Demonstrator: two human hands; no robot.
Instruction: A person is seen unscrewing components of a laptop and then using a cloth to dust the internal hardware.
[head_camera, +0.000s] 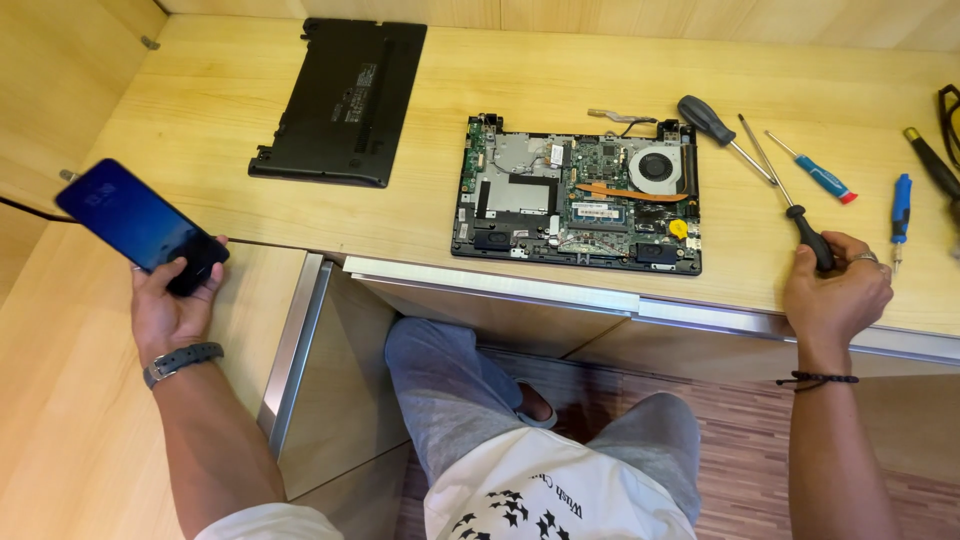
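Observation:
My left hand (172, 305) holds a dark smartphone (138, 225) with a blue screen, raised over the left part of the wooden desk (200, 130). Over at the desk's front edge on the right, my right hand (838, 290) grips the black handle of a long screwdriver (790, 205), its shaft pointing away from me. Between the hands lies an opened laptop (578, 195), its circuit board, fan and speakers exposed. The laptop's black bottom cover (342, 100) lies apart at the back left.
A black-handled screwdriver (712, 122), a blue and red screwdriver (818, 177) and a small blue screwdriver (901, 205) lie at the right. Another dark tool (932, 160) is at the far right edge. A loose cable piece (620, 118) lies behind the laptop. My knees are under the desk.

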